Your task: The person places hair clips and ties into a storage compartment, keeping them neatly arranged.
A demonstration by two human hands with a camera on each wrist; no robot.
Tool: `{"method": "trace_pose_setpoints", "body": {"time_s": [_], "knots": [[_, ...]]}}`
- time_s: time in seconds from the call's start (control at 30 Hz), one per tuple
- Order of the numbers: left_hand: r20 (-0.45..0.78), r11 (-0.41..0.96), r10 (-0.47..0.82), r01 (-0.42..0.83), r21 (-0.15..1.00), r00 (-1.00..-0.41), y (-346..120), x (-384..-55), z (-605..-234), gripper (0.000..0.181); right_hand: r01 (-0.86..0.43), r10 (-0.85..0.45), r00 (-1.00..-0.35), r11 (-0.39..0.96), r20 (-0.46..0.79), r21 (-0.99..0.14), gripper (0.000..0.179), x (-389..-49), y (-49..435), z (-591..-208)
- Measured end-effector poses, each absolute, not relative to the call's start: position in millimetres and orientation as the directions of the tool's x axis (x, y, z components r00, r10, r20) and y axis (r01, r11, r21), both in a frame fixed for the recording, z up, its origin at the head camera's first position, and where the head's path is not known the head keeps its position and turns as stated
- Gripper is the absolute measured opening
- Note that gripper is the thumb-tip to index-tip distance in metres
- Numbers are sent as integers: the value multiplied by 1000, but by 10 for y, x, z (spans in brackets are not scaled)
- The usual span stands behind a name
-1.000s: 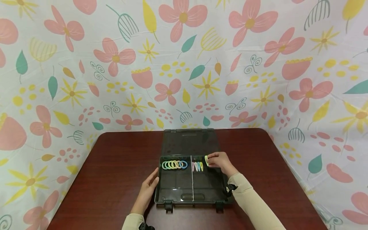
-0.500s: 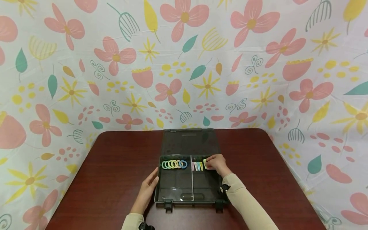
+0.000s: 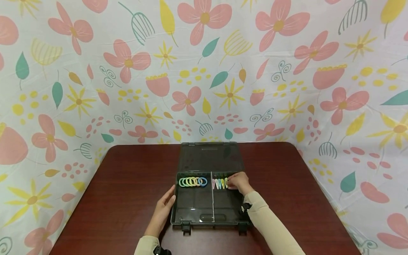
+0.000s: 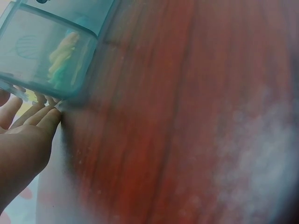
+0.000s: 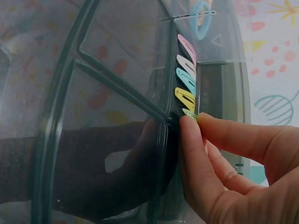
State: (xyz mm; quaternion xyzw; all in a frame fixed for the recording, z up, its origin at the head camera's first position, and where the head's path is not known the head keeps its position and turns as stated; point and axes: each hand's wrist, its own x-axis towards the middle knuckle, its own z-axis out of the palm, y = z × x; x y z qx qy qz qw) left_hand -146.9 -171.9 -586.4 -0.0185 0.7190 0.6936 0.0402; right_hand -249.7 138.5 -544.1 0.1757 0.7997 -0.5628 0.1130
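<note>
My right hand (image 3: 239, 181) pinches a light green snap hair clip (image 5: 188, 113) between thumb and fingertips, inside the right compartment of a dark see-through plastic case (image 3: 192, 209). Left of that clip, pink, white, blue and yellow clips (image 5: 185, 99) line up in a row reaching toward the divider (image 3: 213, 202). The left compartment holds an overlapping row of pastel rings (image 3: 192, 182), green through yellow to blue. My left hand (image 3: 162, 212) rests against the case's left side, fingers extended; in the left wrist view its fingertips (image 4: 55, 114) are at a case corner.
The case lid (image 3: 210, 159) lies folded back toward the rear of the reddish-brown table (image 3: 137, 177). Two latches (image 3: 186, 228) hang from the front edge. A flower-print cloth (image 3: 204, 71) rises behind the table and along both sides.
My right hand has moved left with the light green clip, bringing it beside the yellow one at the row's end. My left hand has stayed at the case's side.
</note>
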Motion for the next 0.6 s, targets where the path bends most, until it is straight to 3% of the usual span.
{"method": "trace_pose_setpoints", "body": {"time_s": [0.6], "knots": [[-82, 19, 17, -82, 996, -996, -1712, -1487, -5883, 51, 381, 156, -924, 335, -348, -862, 13, -2484, 1381, -5430]]}}
